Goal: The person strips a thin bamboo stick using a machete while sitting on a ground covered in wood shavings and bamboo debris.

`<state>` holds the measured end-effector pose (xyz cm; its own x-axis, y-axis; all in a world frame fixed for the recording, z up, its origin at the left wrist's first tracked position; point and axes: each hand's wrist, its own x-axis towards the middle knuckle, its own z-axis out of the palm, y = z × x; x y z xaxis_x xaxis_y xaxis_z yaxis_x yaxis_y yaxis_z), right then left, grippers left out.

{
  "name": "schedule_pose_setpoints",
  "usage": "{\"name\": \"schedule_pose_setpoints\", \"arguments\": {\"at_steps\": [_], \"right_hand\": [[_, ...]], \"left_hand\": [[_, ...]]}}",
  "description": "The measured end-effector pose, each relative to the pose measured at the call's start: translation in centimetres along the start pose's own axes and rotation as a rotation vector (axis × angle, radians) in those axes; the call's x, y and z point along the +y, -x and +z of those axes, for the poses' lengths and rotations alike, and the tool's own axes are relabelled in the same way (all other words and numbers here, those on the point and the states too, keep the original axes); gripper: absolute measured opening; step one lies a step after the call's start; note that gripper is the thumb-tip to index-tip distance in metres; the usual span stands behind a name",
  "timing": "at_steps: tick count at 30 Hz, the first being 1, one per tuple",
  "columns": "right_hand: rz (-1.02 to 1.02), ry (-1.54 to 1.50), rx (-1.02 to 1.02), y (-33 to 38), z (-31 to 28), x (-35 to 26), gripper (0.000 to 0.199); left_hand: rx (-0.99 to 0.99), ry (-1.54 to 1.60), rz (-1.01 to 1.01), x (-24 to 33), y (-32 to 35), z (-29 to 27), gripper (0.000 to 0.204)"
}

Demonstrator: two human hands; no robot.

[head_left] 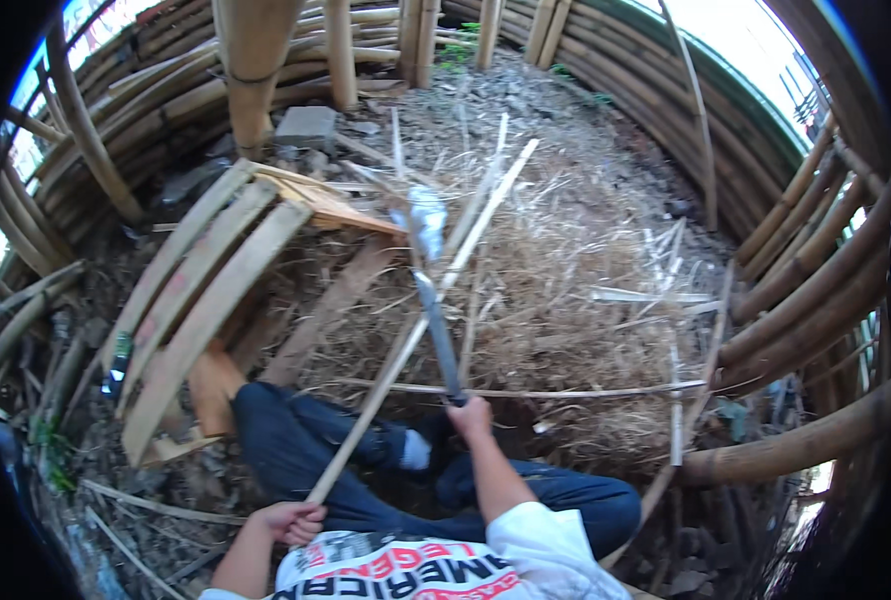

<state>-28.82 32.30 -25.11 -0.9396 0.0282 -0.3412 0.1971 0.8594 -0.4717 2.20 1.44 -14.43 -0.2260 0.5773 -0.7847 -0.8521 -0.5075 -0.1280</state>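
Observation:
My left hand (291, 522) is closed around the near end of a long, pale bamboo strip (391, 370), close to my lap. The strip slants up and away to the right, its far end lying over the shavings. My right hand (471, 415) grips the dark handle of a machete (440, 335) in front of my bent legs. Its long grey blade points away from me and crosses the strip near the middle; whether the two touch, I cannot tell. Beneath them spreads a thick layer of bamboo shavings (576, 330).
A slatted wooden pallet (221, 290) stands tilted at my left, with a small bottle (118, 362) beside it. A crumpled clear plastic piece (428, 220) and a grey block (307, 128) lie farther off. A thin strip (566, 394) crosses the shavings. Bamboo-pole walls (806, 310) curve around.

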Motion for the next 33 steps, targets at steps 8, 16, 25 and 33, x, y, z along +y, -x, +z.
{"name": "schedule_pose_setpoints", "arguments": {"at_steps": [8, 16, 25, 33], "right_hand": [[-0.017, -0.091, 0.004, 0.5, -0.7, -0.6, 0.035], [-0.005, -0.066, -0.042, 0.4, -0.7, -0.7, 0.044], [0.005, -0.018, -0.096, -0.7, 0.2, 0.6, 0.045], [-0.007, -0.024, -0.067, -0.7, 0.3, 0.4, 0.04]], "left_hand": [[-0.433, 0.079, -0.059, 0.5, -0.2, -0.3, 0.039], [-0.307, 0.075, -0.05, 0.0, -0.3, -1.0, 0.037], [-0.511, 0.179, -0.201, 0.5, -2.1, -3.0, 0.042], [-0.43, 0.075, -0.103, 0.6, -1.7, -2.8, 0.041]]}}
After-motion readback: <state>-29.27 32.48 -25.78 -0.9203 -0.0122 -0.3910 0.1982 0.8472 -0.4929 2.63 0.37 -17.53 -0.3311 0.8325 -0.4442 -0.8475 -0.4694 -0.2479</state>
